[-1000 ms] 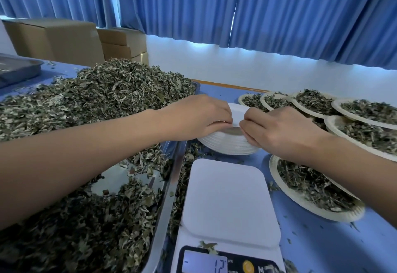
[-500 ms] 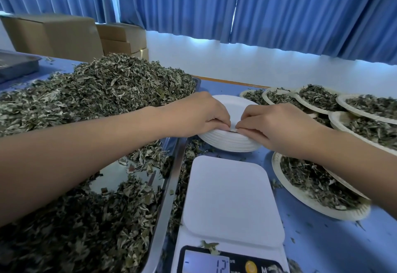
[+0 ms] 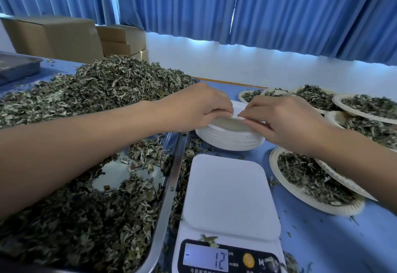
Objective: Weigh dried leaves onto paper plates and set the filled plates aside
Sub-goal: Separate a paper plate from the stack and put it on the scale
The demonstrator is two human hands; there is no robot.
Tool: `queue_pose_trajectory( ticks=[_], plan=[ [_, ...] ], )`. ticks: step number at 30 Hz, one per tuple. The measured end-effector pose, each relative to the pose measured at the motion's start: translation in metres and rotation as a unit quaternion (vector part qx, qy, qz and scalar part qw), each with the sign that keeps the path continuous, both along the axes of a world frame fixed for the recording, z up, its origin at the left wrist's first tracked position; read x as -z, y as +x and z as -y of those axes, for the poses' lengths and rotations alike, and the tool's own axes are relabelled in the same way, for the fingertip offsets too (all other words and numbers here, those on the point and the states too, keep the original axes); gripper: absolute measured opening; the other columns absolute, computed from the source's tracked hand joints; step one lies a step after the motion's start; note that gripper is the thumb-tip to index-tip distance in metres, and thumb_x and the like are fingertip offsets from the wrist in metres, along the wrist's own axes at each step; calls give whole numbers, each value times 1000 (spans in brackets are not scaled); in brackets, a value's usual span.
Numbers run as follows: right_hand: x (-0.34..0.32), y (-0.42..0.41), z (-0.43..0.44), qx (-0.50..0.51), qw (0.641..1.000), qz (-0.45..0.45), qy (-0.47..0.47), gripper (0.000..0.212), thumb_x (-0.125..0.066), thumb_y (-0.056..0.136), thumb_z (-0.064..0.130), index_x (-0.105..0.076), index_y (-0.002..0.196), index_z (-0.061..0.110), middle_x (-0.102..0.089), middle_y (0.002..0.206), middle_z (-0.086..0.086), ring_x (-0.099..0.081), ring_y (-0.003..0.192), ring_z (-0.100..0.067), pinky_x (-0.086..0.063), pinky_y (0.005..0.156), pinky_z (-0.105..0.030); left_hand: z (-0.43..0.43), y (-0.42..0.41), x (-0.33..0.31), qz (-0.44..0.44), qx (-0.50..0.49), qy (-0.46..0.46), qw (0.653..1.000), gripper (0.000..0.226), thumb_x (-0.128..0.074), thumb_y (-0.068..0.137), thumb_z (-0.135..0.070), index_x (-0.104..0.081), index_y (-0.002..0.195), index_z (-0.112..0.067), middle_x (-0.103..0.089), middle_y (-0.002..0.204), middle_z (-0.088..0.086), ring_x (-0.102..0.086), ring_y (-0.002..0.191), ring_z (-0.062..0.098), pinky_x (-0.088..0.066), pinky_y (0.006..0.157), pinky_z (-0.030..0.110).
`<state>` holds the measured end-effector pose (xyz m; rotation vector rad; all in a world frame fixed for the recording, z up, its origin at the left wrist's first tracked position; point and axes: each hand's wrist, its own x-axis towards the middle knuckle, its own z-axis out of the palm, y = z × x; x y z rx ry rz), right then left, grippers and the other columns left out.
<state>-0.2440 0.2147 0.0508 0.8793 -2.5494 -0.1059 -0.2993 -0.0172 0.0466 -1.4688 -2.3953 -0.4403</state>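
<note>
A stack of empty white paper plates [image 3: 231, 140] sits on the blue table behind a white kitchen scale [image 3: 229, 195] whose display [image 3: 206, 259] reads 12. My left hand [image 3: 199, 109] and my right hand [image 3: 281, 122] meet over the stack, each pinching the rim of the top plate [image 3: 238, 109], which is tilted up off the pile. A big heap of dried leaves [image 3: 90, 92] fills a steel tray [image 3: 169, 186] on the left. The scale's platform is bare.
Several filled paper plates [image 3: 309, 184] lie to the right and far right [image 3: 365, 107]. Cardboard boxes [image 3: 55, 36] stand at the back left beside a grey tray [image 3: 15, 66]. Blue curtains hang behind. Loose leaf bits litter the table.
The top plate's near edge has lifted off the stack, opening a gap under it. Both hands stay pinched on its rim, drawn slightly closer together.
</note>
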Motion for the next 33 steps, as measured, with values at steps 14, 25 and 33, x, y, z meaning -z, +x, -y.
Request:
queue_pose_trajectory(
  ticks=[14,25,33],
  plan=[
    [7,18,0,-3,995,89,-42,29,-58,102,36,-78,115,20,-69,110,6,-64,92,-21,-51,78,-44,-1,19,5,125,-49,16,991,13,-70,94,-22,-81,100,-19,-79,90,-5,-70,79,15,-51,75,37],
    [9,12,-7,-10,993,102,-60,22,-64,99,33,-79,115,26,-69,107,8,-62,85,-14,-52,76,-42,-3,17,4,99,-33,-26,994,18,-64,99,-20,-80,107,-18,-79,95,-6,-67,75,9,-51,75,31],
    [9,6,-9,3,991,113,-67,26,-59,101,39,-80,108,26,-68,106,14,-52,73,3,-50,71,-36,-2,17,5,86,-16,-27,996,18,-64,98,-18,-79,108,-16,-78,100,-6,-69,82,7,-51,81,32]
  ],
)
